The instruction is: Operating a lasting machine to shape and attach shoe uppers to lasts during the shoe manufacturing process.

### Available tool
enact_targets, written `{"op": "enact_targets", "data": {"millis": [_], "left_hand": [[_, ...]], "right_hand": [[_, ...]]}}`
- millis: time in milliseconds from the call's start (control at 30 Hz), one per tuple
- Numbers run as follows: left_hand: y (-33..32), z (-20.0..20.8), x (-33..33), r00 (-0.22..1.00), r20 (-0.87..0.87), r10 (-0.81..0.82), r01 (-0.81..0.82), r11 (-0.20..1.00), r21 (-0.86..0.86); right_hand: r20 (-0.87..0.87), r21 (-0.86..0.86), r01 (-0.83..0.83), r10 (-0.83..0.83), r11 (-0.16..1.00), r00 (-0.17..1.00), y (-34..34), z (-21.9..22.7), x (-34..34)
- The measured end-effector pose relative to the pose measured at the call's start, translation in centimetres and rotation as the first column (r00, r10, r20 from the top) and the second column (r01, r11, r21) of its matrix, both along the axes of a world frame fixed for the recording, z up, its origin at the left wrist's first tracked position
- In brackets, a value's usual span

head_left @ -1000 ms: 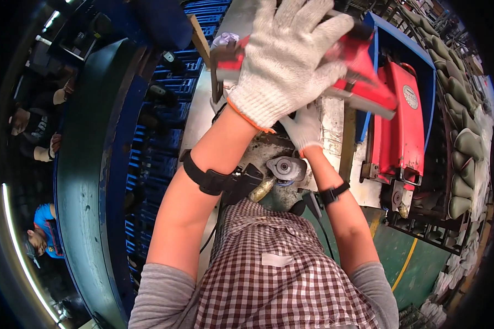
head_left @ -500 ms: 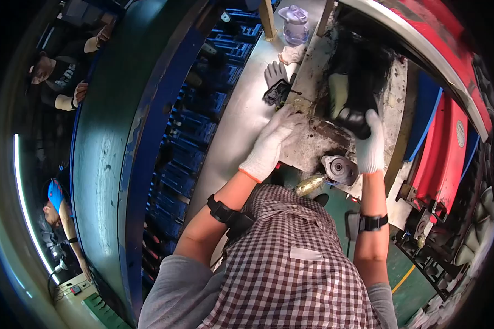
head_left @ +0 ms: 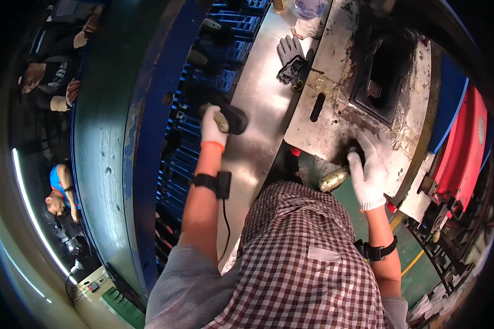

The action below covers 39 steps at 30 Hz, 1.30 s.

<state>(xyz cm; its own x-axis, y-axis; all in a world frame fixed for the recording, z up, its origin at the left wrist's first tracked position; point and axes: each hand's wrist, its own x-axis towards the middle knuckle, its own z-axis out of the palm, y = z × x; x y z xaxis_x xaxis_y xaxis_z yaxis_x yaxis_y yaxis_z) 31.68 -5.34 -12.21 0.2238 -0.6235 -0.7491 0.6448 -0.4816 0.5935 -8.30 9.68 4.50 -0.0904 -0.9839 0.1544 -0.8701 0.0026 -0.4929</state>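
My left hand, in a white knitted glove, is closed around a dark shoe with a pale beige patch. It holds the shoe over the edge between the metal table and the blue rack; motion blurs the shoe's far part. My right hand, gloved in white too, is open, thumb and fingers apart, at the near edge of a stained metal plate. Something dark shows beside its thumb, too hidden to name. Beyond that hand, a black-rimmed rectangular opening sits in the plate.
A grey work glove lies on the metal table, with a clear jug farther back. A gold-coloured rounded part is below the plate. Red machine parts stand right. Two people work beyond the green conveyor at left.
The dark shoe, earlier over the opening at my right hand, is now in my left hand at the rack. My right hand has let go and come nearer. The view has shifted.
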Motion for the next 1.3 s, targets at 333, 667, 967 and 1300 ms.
{"op": "enact_targets", "data": {"millis": [333, 667, 967, 1300], "left_hand": [[-10.9, -7.6, 16.2, 0.611, 0.789, -0.058, 0.207, 0.974, -0.089], [2.8, -3.4, 9.4, 0.248, 0.957, 0.15, -0.119, 0.985, -0.123], [3.8, -9.1, 26.5, 0.944, 0.17, 0.283, -0.306, 0.943, 0.132], [12.8, -4.3, 17.4, 0.953, 0.163, 0.255, -0.241, 0.965, -0.102]], "right_hand": [[-0.114, -0.238, -0.086, 0.061, 0.967, 0.992, -1.2, -1.6, 0.2], [-0.174, -0.146, -0.074, 0.048, 0.986, 0.984, -0.3, -2.6, -0.7], [-0.209, -0.089, -0.085, 0.065, 0.992, 0.976, 0.5, -2.9, -1.0], [-0.111, -0.018, -0.005, 0.003, 1.0, 0.994, 1.7, -4.7, -2.0]]}}
